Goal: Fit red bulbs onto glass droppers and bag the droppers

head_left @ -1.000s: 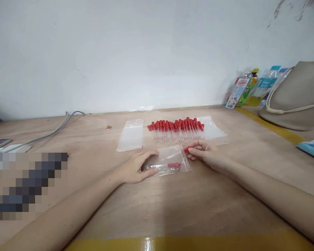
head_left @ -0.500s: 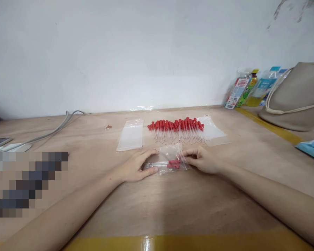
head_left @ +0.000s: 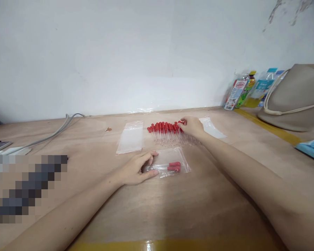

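A clear zip bag (head_left: 167, 156) lies flat on the table in the head view, its zip end towards the right. Inside it are droppers with red rubber bulbs (head_left: 174, 166) and clear stems pointing left. My left hand (head_left: 136, 169) grips the bag's left end, thumb on the near side and curled fingers on the far side. Behind the bag spreads a row of several red-bulbed droppers (head_left: 163, 129). Over this row's right part is my right hand (head_left: 193, 126), its thumb and fingertips closed on a dropper's red bulb. The hand hides the bulbs beneath it.
A stack of clear bags (head_left: 131, 137) lies left of the droppers, and more clear plastic (head_left: 213, 129) lies to their right. Grey cables (head_left: 54, 132) cross the left side. Bottles (head_left: 260, 89), a carton (head_left: 235, 94) and a beige bag (head_left: 295, 99) stand at the right.
My right hand has let go of the zip bag's open end and moved back to the dropper row. My left hand stays at the bag.
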A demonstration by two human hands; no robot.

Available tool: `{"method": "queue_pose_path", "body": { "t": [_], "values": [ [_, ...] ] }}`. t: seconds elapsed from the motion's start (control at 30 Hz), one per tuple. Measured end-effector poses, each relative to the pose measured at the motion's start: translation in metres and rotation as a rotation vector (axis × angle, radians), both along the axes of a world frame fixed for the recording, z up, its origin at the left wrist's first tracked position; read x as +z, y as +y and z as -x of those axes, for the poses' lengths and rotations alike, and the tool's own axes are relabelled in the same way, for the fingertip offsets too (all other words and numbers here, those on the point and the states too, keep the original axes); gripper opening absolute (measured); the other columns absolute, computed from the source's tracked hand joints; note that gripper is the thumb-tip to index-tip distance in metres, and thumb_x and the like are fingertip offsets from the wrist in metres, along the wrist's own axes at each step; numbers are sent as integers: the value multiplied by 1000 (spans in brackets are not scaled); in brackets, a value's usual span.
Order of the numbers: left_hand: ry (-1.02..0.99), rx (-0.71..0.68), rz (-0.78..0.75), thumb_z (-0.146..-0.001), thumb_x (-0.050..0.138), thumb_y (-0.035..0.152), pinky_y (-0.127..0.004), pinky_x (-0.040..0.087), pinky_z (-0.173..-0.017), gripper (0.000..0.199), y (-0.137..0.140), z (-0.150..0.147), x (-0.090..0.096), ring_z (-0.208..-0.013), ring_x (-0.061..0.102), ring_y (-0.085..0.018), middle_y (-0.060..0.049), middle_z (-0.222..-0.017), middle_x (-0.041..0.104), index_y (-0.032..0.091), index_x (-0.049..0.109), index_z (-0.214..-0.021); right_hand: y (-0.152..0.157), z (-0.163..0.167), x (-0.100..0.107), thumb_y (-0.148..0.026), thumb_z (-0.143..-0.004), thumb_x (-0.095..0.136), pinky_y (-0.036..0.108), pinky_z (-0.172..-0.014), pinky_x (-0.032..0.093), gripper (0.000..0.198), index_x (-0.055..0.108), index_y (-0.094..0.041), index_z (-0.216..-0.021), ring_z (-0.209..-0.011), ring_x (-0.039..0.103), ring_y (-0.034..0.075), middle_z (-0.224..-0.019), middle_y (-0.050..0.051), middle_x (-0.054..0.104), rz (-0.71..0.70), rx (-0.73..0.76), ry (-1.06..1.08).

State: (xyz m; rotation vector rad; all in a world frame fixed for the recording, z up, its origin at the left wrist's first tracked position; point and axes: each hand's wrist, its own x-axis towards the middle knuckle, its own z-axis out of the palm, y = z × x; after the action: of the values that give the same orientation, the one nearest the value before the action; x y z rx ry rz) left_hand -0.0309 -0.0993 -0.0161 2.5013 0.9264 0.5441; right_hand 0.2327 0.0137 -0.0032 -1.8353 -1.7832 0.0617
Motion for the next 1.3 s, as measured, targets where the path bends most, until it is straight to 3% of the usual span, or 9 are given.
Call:
{"method": "queue_pose_path", "body": {
  "t": [0.2,0.37,0.5,0.67,0.77,0.93,1.0,1.1,1.3],
  "values": [
    [7,-13,-8,-80,54,37,-33,41,-84,25,0,1,-1,-111,48,-22,-10,-123,50,19,39,-72,16,14,0,-39,-76,50,37,-77,44,30,67,-21,-93,-97,56,27,-101,11,63,73,-82,-39],
    [4,-15,-20,-80,54,37,-36,41,-88,25,0,2,-2,-108,50,-22,-10,-124,49,20,44,-95,18,18,0,-33,-74,52,35,-73,44,20,64,-22,-86,-91,58,24,-96,7,64,55,-112,110],
    [15,-33,-59,-81,54,36,-37,39,-93,38,1,2,-2,-111,49,-22,-8,-123,50,21,42,-114,8,7,6,-29,-77,50,30,-67,45,18,55,-17,-89,-74,59,17,-79,5,64,-70,29,393],
    [65,1,-69,-82,53,39,-37,40,-93,49,1,2,-2,-111,49,-21,-7,-125,49,23,37,-126,-41,-21,2,-31,-80,50,21,-42,39,16,41,-21,-87,-46,50,10,-61,-3,56,-197,158,919],
    [81,10,-72,-82,53,39,-37,40,-94,52,1,2,-3,-112,49,-21,-6,-126,49,23,35,-129,-72,-27,-11,-29,-77,55,19,-41,41,17,40,-21,-80,-46,51,8,-58,-5,55,-104,118,1151],
    [73,-6,-77,-82,52,40,-39,39,-97,55,3,2,-4,-116,46,-22,-7,-131,45,23,34,-131,-99,-13,-30,-20,-76,57,22,-56,51,15,42,-20,-76,-54,59,9,-62,-2,60,124,55,1438],
    [74,-10,-82,-83,51,40,-40,39,-97,54,3,2,-4,-117,45,-23,-7,-131,45,23,34,-131,-105,-8,-32,-21,-73,61,23,-60,51,17,45,-19,-75,-59,61,10,-65,0,62,216,99,1417],
    [76,-7,-83,-83,51,40,-40,39,-96,54,2,2,-3,-116,46,-23,-7,-130,46,23,34,-131,-108,-5,-36,-27,-66,68,22,-56,48,21,51,-17,-74,-56,57,9,-64,1,62,289,238,1183],
    [67,-19,-81,-83,51,39,-40,39,-96,54,3,1,-3,-116,47,-23,-8,-130,46,23,34,-131,-106,-4,-50,-36,-63,66,24,-52,42,24,61,-16,-75,-55,52,10,-66,1,62,199,453,769]
  ]
}}
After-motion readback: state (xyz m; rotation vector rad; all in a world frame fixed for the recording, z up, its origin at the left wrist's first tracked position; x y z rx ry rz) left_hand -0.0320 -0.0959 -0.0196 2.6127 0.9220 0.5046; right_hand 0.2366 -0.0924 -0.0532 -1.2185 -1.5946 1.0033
